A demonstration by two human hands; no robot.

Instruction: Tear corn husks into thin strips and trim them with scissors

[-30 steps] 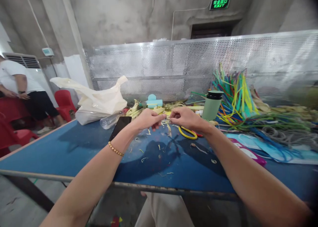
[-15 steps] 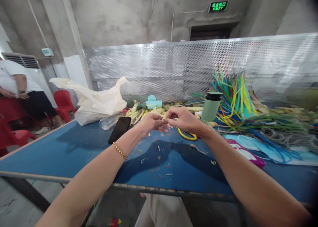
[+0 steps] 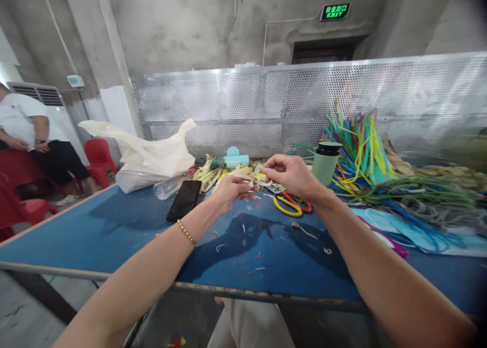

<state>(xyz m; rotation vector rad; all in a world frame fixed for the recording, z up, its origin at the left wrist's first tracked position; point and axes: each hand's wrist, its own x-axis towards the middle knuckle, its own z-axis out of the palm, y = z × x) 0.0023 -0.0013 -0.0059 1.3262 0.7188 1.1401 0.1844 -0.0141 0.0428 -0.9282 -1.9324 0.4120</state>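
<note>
Far off to the left of our hands, a person in a white shirt (image 3: pixel 23 130) stands by red chairs (image 3: pixel 99 158) beyond the edge of the blue table (image 3: pixel 114 226). Nearer, a cream plastic bag (image 3: pixel 152 158) slumps on the tabletop with a clear bottle (image 3: pixel 167 186) lying on its side against it, and a black phone (image 3: pixel 184 200) lies flat just to the left of our left hand (image 3: pixel 228 189). That hand, a beaded bracelet (image 3: pixel 187 233) on its wrist, hovers above the table with its fingers curled in and its thumb and forefinger nipped on one end of a pale strip (image 3: pixel 253 178). The strip hangs in the air between our two hands, its long axis running across our view, nearly level, its right end a little higher. Our right hand (image 3: pixel 291 175) pinches that other end between thumb and fingertips, the rest of its fingers folded loosely. Just below this hand lie scissors (image 3: pixel 291 204) with yellow and red loops, flat on the table. Just beside it to the right stands a pale green tumbler (image 3: pixel 324 163) with a dark lid, upright, and beyond that a sheaf of coloured strips (image 3: pixel 357 145) fans upward against the perforated metal screen (image 3: pixel 266 104).
</note>
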